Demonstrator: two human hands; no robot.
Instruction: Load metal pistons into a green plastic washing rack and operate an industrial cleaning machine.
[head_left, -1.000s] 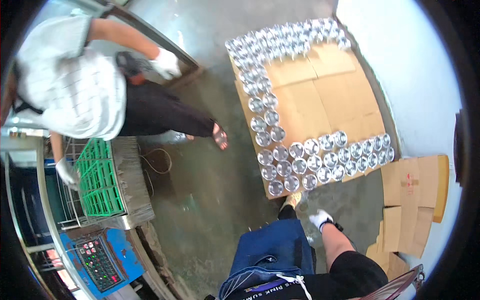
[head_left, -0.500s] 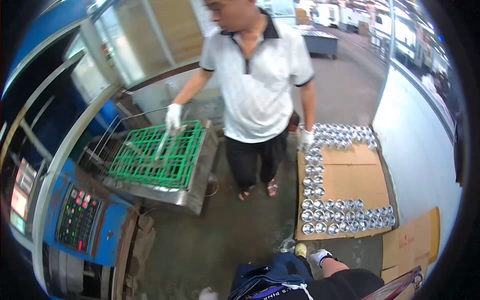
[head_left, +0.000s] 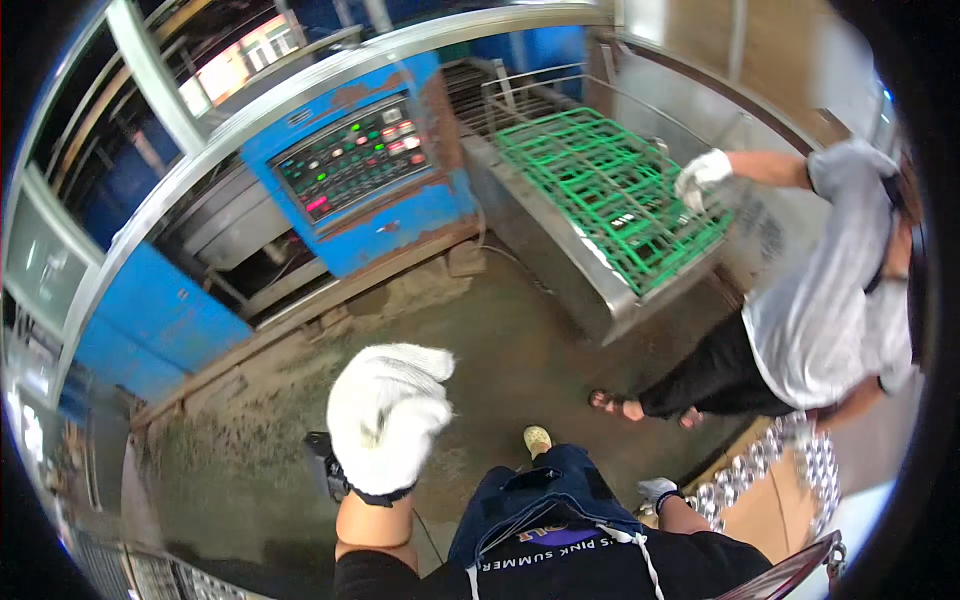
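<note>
Left hand (head_left: 390, 420), white-gloved, raised over wet floor (head_left: 480, 350); fingers curled toward thumb, cannot tell whether grip closes fully. Right hand (head_left: 657, 490), also gloved, low beside body, small in view; cannot tell its grip. Shiny round metal parts (head_left: 735, 485) in rows on cardboard (head_left: 770, 515) at lower right, near right hand. Co-worker's gloved hand (head_left: 703, 178) at green wire rack (head_left: 610, 195). Blue control panel (head_left: 365, 160) upper left, lights on.
</note>
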